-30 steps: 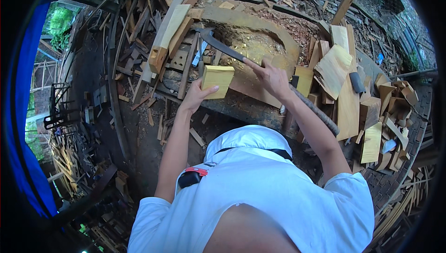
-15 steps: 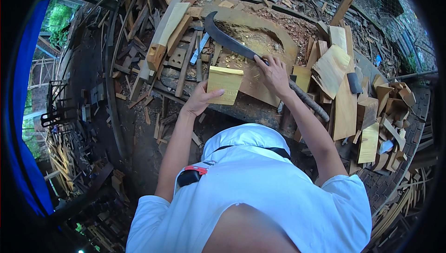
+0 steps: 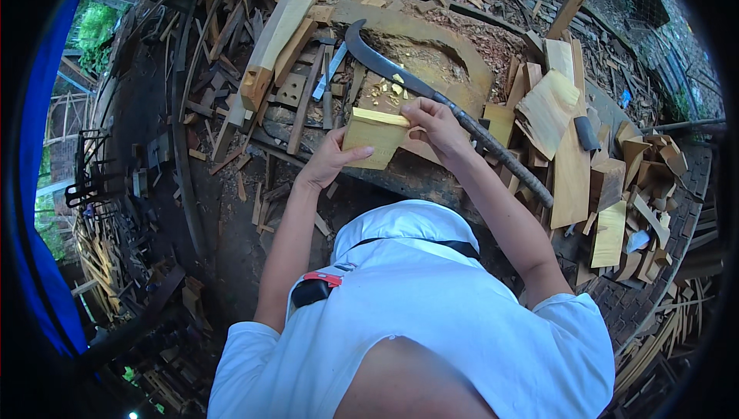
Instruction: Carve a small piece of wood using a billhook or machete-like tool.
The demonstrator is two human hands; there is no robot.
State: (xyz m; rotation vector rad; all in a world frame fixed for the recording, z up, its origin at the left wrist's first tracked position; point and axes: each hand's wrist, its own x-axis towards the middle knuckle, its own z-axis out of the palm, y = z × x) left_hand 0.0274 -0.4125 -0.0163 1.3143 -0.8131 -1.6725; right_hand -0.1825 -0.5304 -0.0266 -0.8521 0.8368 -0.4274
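Your left hand (image 3: 329, 161) grips the left side of the yellow wooden block (image 3: 376, 142) and your right hand (image 3: 437, 130) pinches its upper right corner. The block is before your body, near the curved blade (image 3: 399, 75).

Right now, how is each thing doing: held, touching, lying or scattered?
Yellow wooden block: held
Left hand: gripping the block
Right hand: touching the block's corner
Curved blade: lying down, not gripped
Wood chips: loose, scattered
Pale blue bar: lying down
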